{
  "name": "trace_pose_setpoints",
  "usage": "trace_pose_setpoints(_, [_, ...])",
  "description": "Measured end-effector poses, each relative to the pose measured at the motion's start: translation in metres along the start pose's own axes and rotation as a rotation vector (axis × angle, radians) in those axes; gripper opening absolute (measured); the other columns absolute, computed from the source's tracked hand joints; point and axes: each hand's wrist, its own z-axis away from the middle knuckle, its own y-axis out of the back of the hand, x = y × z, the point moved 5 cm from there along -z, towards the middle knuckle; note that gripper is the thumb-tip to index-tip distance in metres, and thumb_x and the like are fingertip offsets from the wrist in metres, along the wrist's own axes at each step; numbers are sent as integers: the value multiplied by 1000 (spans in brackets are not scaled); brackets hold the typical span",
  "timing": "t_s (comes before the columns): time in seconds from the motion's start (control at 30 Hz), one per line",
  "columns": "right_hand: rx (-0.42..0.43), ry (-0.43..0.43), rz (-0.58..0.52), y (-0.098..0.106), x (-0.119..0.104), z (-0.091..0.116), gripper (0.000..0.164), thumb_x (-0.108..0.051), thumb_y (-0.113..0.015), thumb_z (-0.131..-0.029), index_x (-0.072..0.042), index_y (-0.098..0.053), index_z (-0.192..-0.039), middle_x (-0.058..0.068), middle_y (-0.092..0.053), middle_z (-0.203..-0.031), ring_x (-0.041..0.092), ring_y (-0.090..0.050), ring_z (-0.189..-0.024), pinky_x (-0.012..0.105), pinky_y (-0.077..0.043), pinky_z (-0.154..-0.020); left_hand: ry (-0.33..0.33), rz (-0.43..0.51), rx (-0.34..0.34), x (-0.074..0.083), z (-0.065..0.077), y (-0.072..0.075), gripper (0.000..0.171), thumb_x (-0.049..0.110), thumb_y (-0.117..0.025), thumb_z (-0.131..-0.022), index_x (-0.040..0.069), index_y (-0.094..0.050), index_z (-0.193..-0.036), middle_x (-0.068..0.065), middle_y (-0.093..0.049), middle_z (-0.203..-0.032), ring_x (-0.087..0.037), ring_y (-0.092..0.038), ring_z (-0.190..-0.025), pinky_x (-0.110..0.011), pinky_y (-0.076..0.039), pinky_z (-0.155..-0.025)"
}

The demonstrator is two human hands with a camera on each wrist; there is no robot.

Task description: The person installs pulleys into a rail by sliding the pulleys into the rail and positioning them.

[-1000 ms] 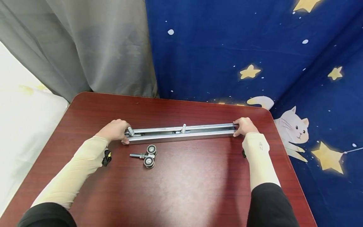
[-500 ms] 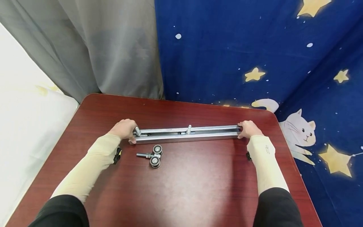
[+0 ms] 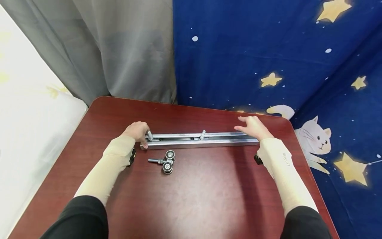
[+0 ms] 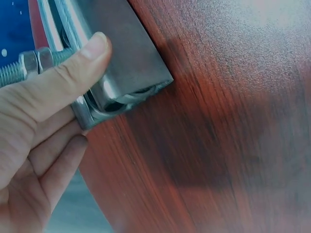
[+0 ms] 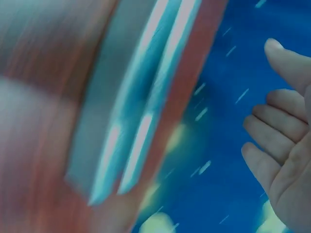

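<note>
A silver metal track rail [image 3: 179,142], slotted along its top, lies across the table. My left hand [image 3: 138,132] grips its left end; in the left wrist view the thumb [image 4: 95,48] presses the side wall and the fingers curl at the far side. Beside that hand a threaded bolt [image 3: 150,135] stands up from the slot, and a second bolt [image 3: 203,134] rises near mid-rail. My right hand [image 3: 253,127] is raised over the rail's right end, thumb and fingers apart, holding nothing. In the right wrist view it is apart from the rail [image 5: 131,107].
A roller trolley [image 3: 167,162] with black-and-silver wheels and a threaded stem lies on the table in front of the rail. The red-brown wooden table [image 3: 203,199] backs onto a grey curtain [image 3: 137,49] and a blue starry curtain [image 3: 232,49].
My right hand has let go of the rail's right end and lifted up and leftward, its fingers spreading. My left hand keeps its grip. The head view has shifted slightly.
</note>
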Motion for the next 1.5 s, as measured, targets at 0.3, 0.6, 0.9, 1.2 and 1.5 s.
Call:
trace_pose_setpoints(0.3, [134, 206, -64, 0, -106, -2, 47, -28, -66, -82, -3, -58, -121, 12, -59, -119, 24, -53, -113, 38, -40, -95, 31, 5, -4, -1, 0, 3, 41, 18, -89, -47, 13, -72, -83, -4, -65, -83, -21, -56, -73, -39, -47, -66])
trace_pose_setpoints(0.6, [118, 465, -14, -35, -198, -4, 40, -25, -68, -80, -6, -63, -115, 7, -62, -115, 18, -58, -107, 30, -43, -91, 45, 2, 12, 1, -2, 1, 40, 17, -89, -45, 13, -71, -80, -4, -65, -81, -21, -56, -73, -39, -47, -63])
trace_pose_setpoints(0.9, [-13, 577, 79, -86, -258, -6, 38, -30, -66, -81, -10, -64, -114, 2, -65, -110, 13, -60, -102, 28, -46, -86, 61, 1, 21, 2, -3, 1, 40, 15, -89, -44, 13, -71, -80, -4, -65, -80, -21, -57, -71, -39, -48, -63])
trace_pose_setpoints(1.2, [-62, 630, 193, -131, -286, -9, 27, -29, -66, -81, -16, -67, -104, -4, -67, -94, 10, -62, -87, 27, -49, -73, 62, 4, 21, -1, -2, 1, 39, 15, -90, -44, 15, -71, -78, -3, -65, -79, -21, -57, -70, -39, -48, -61])
trace_pose_setpoints(1.5, [-70, 616, 279, -172, -294, -14, 25, -24, -68, -78, -16, -66, -102, -4, -64, -94, 10, -62, -84, 25, -50, -69, 59, -6, 22, 2, -2, 2, 37, 15, -89, -46, 15, -71, -78, -2, -65, -79, -20, -56, -71, -37, -48, -62])
